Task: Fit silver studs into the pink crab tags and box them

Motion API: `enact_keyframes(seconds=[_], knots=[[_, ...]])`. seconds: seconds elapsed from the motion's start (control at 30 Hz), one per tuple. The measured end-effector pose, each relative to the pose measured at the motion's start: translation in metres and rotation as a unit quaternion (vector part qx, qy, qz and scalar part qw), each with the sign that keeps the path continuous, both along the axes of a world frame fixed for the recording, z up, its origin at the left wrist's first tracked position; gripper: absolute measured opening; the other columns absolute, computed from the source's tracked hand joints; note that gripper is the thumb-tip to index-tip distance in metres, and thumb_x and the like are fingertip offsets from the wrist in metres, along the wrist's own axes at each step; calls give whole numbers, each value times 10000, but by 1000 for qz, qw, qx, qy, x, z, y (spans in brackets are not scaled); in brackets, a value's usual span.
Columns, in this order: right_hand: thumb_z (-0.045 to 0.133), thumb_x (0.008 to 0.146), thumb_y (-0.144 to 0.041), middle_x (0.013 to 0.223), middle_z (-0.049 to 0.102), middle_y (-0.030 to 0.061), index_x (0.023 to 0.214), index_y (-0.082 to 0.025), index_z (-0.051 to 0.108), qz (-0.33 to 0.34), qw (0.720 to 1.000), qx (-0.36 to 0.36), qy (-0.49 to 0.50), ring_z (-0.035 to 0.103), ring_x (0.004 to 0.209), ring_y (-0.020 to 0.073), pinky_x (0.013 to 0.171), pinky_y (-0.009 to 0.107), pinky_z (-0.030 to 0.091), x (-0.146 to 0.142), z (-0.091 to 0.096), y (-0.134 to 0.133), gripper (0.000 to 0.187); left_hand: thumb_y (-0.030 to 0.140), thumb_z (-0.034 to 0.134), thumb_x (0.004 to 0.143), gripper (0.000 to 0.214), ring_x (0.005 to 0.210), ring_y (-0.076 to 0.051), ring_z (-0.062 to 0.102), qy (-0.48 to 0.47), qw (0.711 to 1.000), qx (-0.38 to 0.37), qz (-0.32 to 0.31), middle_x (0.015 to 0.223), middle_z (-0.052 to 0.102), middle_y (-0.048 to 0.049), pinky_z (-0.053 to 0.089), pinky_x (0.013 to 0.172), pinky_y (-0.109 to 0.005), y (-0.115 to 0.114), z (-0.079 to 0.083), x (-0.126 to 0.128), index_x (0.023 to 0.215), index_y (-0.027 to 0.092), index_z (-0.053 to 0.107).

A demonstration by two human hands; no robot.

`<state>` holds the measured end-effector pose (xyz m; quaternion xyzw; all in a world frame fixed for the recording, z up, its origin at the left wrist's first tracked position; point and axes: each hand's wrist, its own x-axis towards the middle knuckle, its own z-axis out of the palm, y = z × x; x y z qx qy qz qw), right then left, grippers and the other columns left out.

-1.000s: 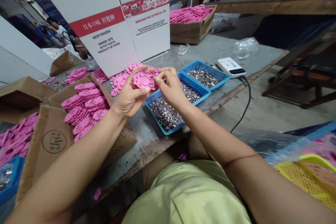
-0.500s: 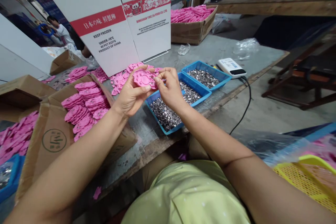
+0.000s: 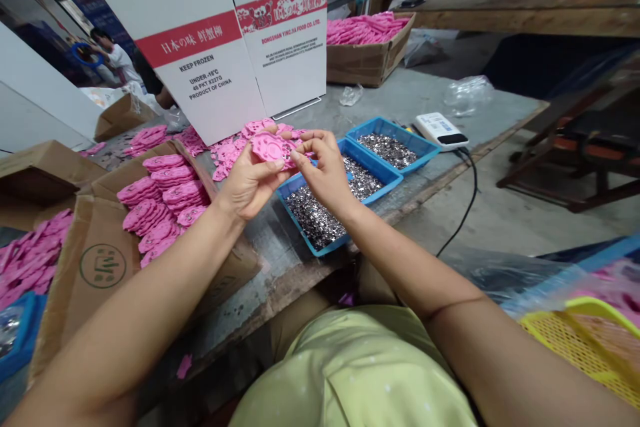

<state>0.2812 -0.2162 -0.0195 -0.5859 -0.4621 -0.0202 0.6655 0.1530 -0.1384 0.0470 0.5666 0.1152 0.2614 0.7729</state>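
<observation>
My left hand [image 3: 247, 180] is closed around the edge of a pink molded plastic piece [image 3: 270, 148] with a scalloped outline and a round recess. My right hand [image 3: 323, 163] is at that piece's right end, thumb and fingers pinched together. Anything small between those fingertips is too hidden to make out. Below and right of the hands is a blue tray [image 3: 320, 252] of small shiny metal parts [image 3: 313, 217]. Behind the hands, more pink pieces [image 3: 227, 153] lie loose on the table.
A cardboard box [image 3: 103, 267] at left holds stacked pink pieces [image 3: 173, 177]. Tall white cartons [image 3: 210, 80] stand behind. A second blue tray [image 3: 390, 149] and a white device [image 3: 440, 130] with a black cable sit right. Another box [image 3: 370, 57] of pink pieces is farther back.
The pink piece has tilted slightly in my left hand. My right fingertips have shifted a little at its right end. The surroundings look the same.
</observation>
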Motion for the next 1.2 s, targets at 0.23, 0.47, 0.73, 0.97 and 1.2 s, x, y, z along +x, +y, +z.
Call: enact_keyframes(seconds=[0.23, 0.47, 0.73, 0.97, 1.2], knots=[[623, 931, -257, 1135, 640, 90, 822, -259, 541, -49, 996, 10, -72, 586, 1152, 270, 1055, 508, 484, -2, 2, -1, 136, 47, 810, 651, 634, 1307, -294, 645, 13, 1000, -6, 14, 1334, 703, -71, 555, 1103, -503, -1, 1, -1, 1209, 266, 601], [599, 963, -285, 1089, 638, 74, 826, -260, 533, -55, 997, 25, -49, 609, 1055, 227, 976, 458, 534, 4, 8, -7, 154, 96, 673, 666, 523, 1157, -315, 722, 53, 996, -77, 15, 1080, 772, -74, 581, 1042, -598, 3, 0, -3, 1172, 217, 628], [635, 917, -246, 1035, 630, 49, 769, -240, 538, -28, 999, 9, 23, 598, 861, 161, 764, 344, 566, 8, 6, 2, 177, 111, 812, 618, 488, 714, -191, 710, 85, 993, -16, 80, 841, 727, -8, 628, 620, -348, -3, -3, -1, 1068, 204, 648], [593, 910, -215, 975, 614, 43, 761, -247, 487, -31, 1000, 1, 4, 595, 863, 174, 742, 345, 553, 0, 7, 4, 185, 161, 877, 603, 405, 793, -177, 723, 46, 986, 66, 145, 890, 732, -7, 596, 667, -298, -6, -10, 4, 949, 196, 669], [575, 916, -214, 969, 643, 53, 776, -261, 481, -47, 998, 9, -36, 623, 951, 205, 842, 395, 554, -1, 3, 6, 175, 156, 890, 618, 376, 804, -177, 725, 46, 988, 64, 134, 902, 745, -11, 586, 686, -305, -4, -11, 2, 931, 196, 685]])
